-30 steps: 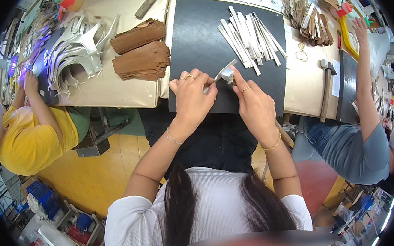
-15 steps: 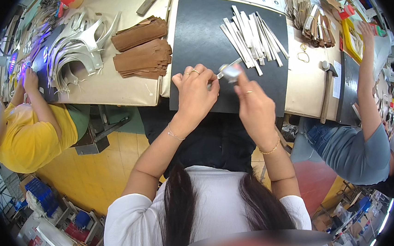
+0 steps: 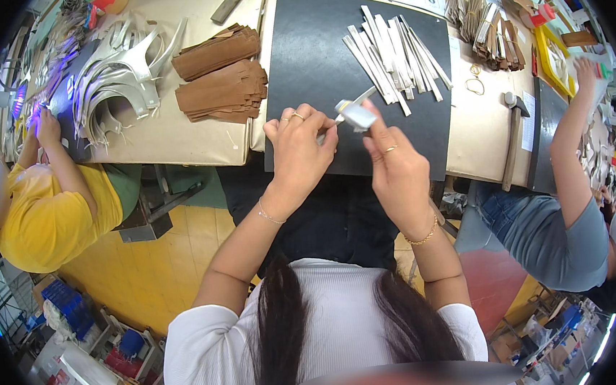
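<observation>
Over the black mat (image 3: 297, 56), my left hand (image 3: 297, 150) pinches a thin white strip (image 3: 338, 120) between thumb and fingers. My right hand (image 3: 398, 164) is closed on a small whitish, shiny block-like tool (image 3: 356, 116) with a yellowish edge; its exact kind is unclear. The strip runs from my left fingertips to this tool, and a pale end shows beyond it. Just past my hands lies a loose, fanned pile of white strips (image 3: 391, 55) on the mat.
Left of the mat are two stacks of brown strips (image 3: 220, 91) and a heap of curved white pieces (image 3: 117, 70). A hammer (image 3: 514, 140) and bundled brown strips (image 3: 495, 40) lie to the right. Co-workers sit on both sides, in yellow (image 3: 56, 212) and grey-blue (image 3: 550, 238).
The tool in my right hand has turned and moved slightly left, and shows more of its flat face. My left hand has shifted a little left. The right co-worker's hand has lowered.
</observation>
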Demonstrator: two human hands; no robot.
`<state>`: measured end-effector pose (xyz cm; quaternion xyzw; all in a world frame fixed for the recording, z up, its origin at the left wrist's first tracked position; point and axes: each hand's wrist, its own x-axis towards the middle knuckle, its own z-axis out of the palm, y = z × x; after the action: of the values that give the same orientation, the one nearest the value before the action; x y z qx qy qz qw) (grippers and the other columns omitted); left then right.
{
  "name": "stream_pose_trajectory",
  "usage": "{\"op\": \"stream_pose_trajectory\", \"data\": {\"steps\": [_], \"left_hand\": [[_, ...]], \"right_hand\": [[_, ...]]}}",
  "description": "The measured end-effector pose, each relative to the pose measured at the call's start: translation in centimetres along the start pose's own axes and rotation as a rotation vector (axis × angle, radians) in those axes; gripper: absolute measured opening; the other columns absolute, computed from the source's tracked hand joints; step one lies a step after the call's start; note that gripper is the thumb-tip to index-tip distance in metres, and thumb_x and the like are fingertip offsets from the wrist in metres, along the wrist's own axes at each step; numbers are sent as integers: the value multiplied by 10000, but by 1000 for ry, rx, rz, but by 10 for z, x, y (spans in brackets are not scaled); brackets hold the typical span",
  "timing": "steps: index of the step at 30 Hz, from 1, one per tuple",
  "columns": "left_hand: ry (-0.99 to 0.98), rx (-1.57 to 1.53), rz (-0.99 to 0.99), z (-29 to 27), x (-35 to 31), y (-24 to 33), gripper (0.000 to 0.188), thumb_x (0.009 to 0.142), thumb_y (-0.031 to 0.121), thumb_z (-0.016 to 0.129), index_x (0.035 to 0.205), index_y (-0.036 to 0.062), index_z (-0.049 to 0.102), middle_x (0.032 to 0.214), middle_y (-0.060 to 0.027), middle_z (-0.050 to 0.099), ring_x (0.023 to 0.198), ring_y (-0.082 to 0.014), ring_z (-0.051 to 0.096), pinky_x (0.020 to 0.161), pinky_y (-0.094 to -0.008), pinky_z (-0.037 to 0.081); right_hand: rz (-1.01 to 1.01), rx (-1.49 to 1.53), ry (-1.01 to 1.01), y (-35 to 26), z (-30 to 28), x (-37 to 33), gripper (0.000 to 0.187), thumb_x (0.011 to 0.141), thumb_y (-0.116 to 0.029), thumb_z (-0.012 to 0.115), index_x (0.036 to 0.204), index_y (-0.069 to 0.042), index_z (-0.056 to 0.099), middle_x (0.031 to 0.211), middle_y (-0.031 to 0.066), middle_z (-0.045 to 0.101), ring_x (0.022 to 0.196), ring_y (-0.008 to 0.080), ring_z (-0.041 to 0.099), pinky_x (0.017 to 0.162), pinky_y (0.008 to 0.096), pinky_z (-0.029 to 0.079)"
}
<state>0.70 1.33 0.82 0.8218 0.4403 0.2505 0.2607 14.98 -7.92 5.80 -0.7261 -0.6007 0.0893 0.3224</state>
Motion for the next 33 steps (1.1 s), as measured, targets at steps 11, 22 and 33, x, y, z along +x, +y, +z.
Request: {"op": "stream_pose_trajectory", "data": {"steps": [11, 22, 33], "left_hand": [[-3, 34, 25, 2, 6, -1, 63, 827, 162, 778, 854, 114, 745, 859, 15, 635, 874, -196, 573, 844, -379, 309], [-1, 27, -11, -4, -2, -4, 61, 815, 162, 784, 834, 117, 747, 847, 14, 638, 870, -197, 571, 844, -380, 310], [2, 73, 14, -5, -2, -1, 60, 811, 154, 782, 807, 117, 734, 834, 27, 640, 838, -194, 578, 819, -377, 309]], "right_hand": [[75, -109, -102, 9, 9, 0, 502, 996, -184, 617, 1489, -231, 533, 791, 100, 611, 613, 318, 647, 566, 430, 535], [60, -13, 19, 5, 2, 3, 509, 989, -177, 627, 1487, -231, 534, 776, 93, 593, 611, 305, 645, 557, 418, 531], [-27, -42, -5, -1, 5, 3, 536, 970, -148, 649, 1489, -225, 538, 778, 89, 587, 604, 283, 635, 549, 414, 515]]}}
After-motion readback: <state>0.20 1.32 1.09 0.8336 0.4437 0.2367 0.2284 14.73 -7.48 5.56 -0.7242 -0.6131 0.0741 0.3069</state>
